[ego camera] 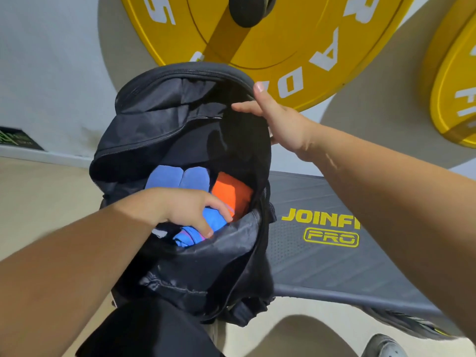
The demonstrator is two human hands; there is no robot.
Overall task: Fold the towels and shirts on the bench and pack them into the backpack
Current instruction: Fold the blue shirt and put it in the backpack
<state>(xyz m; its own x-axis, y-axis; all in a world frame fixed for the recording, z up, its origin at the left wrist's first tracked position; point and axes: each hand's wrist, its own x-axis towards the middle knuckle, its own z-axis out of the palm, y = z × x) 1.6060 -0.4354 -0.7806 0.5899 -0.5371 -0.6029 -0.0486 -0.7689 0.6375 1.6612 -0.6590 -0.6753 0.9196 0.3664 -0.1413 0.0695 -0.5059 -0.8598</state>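
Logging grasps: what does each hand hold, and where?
Left hand grips the bright blue cloth by its top fold, inside the backpack; right hand holds its upper rim.

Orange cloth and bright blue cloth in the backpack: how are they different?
The orange folded cloth looks neat and sits on the right; the bright blue cloth is bunched, nearer, gripped by the left hand. Both are inside the black fabric backpack.

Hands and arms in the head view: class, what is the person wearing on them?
The left hand and right hand are bare, without gloves. No watch or bracelet shows on either wrist. The left forearm and right forearm are uncovered as far as the picture reaches; no sleeve is visible.
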